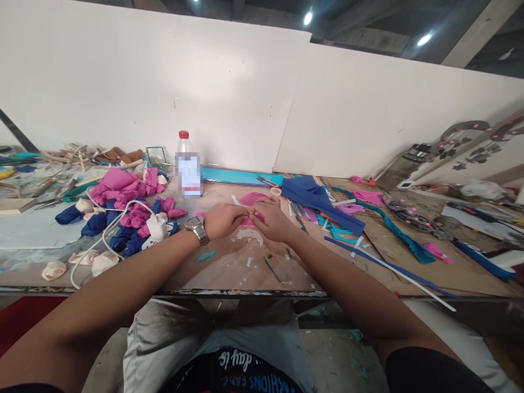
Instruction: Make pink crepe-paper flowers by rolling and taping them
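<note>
My left hand [223, 220], with a metal watch [197, 229] on its wrist, and my right hand [271, 219] meet at the middle of the workbench. Both pinch a piece of bright pink crepe-like material [251, 198] between thumbs and fingers. Part of it shows behind my fingertips; the rest is hidden by the hands. Just beyond my right hand lies a small roll of tape [275, 191]. Dark blue strips of material [319, 204] spread to its right. Scraps and a thin dark stick lie on the bench in front of my wrists.
Left is a heap of pink and blue crumpled pieces [123, 188] with a white charger [156, 226] and cable. A phone [189, 176] stands against a red-capped bottle [184, 143]. Teal strips [393, 226], a long white strip [409, 275] and tools lie right. A white panel [229, 82] stands behind.
</note>
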Tool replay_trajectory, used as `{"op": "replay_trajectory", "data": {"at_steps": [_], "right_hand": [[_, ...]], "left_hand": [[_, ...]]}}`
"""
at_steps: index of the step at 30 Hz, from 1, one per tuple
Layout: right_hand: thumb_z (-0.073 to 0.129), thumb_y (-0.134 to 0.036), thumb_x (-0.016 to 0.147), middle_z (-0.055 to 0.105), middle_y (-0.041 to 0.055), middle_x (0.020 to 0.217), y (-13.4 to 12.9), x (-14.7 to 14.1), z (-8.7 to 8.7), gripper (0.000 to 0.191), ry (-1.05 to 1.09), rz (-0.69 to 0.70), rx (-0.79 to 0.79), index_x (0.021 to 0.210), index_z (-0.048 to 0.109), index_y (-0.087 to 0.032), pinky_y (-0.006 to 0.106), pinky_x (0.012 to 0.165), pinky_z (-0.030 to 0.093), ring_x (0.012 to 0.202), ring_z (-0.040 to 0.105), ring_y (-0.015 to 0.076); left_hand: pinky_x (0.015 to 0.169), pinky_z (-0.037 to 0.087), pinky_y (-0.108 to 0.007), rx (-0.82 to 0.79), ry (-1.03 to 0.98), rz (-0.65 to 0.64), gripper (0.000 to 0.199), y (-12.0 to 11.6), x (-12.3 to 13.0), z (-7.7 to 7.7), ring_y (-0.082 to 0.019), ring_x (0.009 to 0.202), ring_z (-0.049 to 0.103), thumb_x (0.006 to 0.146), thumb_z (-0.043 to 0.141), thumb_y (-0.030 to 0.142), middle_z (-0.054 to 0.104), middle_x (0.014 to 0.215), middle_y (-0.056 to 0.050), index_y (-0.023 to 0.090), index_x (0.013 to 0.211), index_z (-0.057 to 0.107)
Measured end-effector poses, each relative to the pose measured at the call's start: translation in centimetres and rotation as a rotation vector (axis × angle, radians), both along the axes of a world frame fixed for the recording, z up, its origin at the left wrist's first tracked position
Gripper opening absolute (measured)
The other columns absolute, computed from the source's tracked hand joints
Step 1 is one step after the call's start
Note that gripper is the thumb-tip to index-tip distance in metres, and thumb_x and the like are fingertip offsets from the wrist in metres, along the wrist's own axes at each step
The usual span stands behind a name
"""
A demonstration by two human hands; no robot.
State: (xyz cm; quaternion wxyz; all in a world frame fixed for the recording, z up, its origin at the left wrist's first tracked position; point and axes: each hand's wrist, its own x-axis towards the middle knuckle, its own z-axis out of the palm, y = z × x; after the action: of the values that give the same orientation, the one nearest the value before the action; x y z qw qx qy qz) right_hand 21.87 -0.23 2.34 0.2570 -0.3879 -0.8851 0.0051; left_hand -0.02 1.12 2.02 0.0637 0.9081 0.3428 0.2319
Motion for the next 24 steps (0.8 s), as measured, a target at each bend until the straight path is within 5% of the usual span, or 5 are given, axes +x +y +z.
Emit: {"op": "replay_trajectory", "data": {"at_steps": [24], "right_hand": [[0.056,-0.032,0.099,0.071,0.0032,0.090,0.33,0.17,-0.47,0.016,-0.010,0.019,0.004,0.087,0.061,-0.021,0.042,0.098,0.025,0.100,0.059,0.0242]], "left_hand": [[0.061,0.027,-0.031,-0.027,0.008,0.022,0.016,0.50,-0.14,-0.38,-0.019,0.066,0.055,0.089,0.056,0.031,0.067,0.071,-0.003,0.022,0.082,0.068]]}}
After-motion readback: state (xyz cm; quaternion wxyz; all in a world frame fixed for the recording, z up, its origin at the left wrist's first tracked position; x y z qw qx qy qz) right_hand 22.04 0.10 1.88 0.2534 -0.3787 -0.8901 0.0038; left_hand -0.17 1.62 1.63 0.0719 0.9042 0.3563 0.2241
